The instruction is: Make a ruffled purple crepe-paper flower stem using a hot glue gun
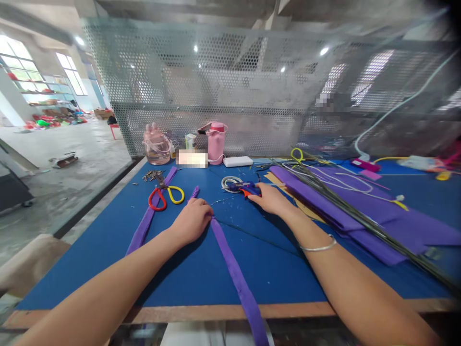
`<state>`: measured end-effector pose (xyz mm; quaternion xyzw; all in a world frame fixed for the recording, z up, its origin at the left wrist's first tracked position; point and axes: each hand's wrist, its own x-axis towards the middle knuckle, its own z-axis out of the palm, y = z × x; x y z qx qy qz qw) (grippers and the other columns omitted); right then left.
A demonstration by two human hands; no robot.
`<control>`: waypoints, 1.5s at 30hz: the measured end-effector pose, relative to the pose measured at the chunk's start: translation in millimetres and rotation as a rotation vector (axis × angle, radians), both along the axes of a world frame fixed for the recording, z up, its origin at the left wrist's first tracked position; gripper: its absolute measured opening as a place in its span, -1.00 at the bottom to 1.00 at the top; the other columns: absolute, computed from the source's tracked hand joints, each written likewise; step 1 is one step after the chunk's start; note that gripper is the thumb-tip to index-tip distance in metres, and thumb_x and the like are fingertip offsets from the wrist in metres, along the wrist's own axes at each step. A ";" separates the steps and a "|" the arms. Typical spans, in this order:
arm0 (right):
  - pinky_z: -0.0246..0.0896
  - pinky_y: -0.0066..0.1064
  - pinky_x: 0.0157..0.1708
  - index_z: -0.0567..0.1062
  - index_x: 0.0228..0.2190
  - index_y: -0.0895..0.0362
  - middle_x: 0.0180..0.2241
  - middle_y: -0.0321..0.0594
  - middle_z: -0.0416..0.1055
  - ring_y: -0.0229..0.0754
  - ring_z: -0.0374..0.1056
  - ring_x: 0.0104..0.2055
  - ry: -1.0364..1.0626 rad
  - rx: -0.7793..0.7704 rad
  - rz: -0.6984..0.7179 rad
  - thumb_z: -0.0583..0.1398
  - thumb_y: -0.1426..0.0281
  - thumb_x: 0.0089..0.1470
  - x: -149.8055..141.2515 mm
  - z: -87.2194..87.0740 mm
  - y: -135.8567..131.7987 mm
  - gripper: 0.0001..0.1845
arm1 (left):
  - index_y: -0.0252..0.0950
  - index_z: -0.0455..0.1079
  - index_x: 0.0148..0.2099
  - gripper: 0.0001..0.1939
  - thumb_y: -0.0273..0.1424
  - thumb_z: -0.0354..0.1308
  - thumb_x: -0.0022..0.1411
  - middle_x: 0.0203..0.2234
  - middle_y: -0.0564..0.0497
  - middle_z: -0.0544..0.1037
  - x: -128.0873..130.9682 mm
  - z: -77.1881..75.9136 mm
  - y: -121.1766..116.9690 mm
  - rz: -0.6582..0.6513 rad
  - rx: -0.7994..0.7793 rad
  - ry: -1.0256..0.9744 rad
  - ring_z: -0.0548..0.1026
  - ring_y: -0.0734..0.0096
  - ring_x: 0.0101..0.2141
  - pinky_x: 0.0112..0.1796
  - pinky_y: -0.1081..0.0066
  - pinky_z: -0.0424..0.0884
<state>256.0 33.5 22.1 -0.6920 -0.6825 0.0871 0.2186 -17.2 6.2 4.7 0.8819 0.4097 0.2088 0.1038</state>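
Observation:
My left hand (193, 218) is closed on a long purple strip (234, 271), possibly fabric or paper. One short end shows above the fingers; the long end hangs over the table's front edge. A thin dark wire (257, 236) runs from near the left fingers to beneath my right forearm. My right hand (270, 199) grips a blue hot glue gun (245, 187) with an orange trigger. The nozzle points left, over a white ring-shaped roll (230, 180). Left of my left hand are scissors (166, 196) with one red and one yellow handle, partly over a second purple strip (144, 227).
Stacked purple sheets (389, 216) lie at the right, with long dark green wire stems (363, 216) across them. Along the back stand a clear pink-topped jug (157, 148), a pink bottle (216, 144) and a white box (237, 161). A perforated metal screen (223, 86) rises behind the blue table (194, 283).

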 end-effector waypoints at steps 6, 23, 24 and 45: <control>0.28 -0.25 -0.08 0.41 0.02 0.06 0.01 -0.10 0.45 -0.01 0.40 -0.02 -0.113 -0.046 0.268 0.11 0.17 0.17 -10.6 46.3 -63.5 -0.57 | -0.31 0.44 -0.18 -0.84 -0.48 0.04 0.24 -0.26 -0.07 0.55 -0.4 12.4 -4.5 0.020 -0.039 -0.118 0.45 0.23 -0.21 -0.15 0.23 0.37; 0.28 -0.36 -0.34 0.45 -0.42 0.14 -0.40 -0.14 0.39 -0.18 0.28 -0.35 -0.116 0.841 0.624 0.07 0.41 0.23 -80.6 14.6 -83.6 -0.79 | -0.38 0.44 -0.30 -0.68 -0.34 0.41 -0.09 -0.57 0.13 0.44 21.8 26.3 -28.9 0.051 -1.078 -1.309 0.40 0.63 -0.55 -0.39 0.53 0.41; 0.28 -0.36 -0.34 0.45 -0.40 0.14 -0.39 -0.15 0.38 -0.18 0.28 -0.34 -0.076 0.846 0.621 0.08 0.42 0.22 -79.9 13.9 -84.0 -0.81 | -0.37 0.43 -0.30 -0.68 -0.35 0.41 -0.10 -0.56 0.13 0.45 21.7 26.1 -28.6 0.047 -1.055 -1.309 0.41 0.63 -0.55 -0.37 0.52 0.42; 0.29 -0.37 -0.39 0.42 -0.42 0.13 -0.43 -0.15 0.38 -0.18 0.28 -0.37 -0.118 1.003 0.734 0.11 0.53 0.15 -68.8 12.9 -79.2 -0.86 | -0.20 0.25 0.04 -0.55 -0.15 0.17 0.15 -0.20 -0.01 0.43 15.8 37.2 -35.6 0.102 -0.808 -1.066 0.50 0.44 -0.39 -0.50 0.47 0.43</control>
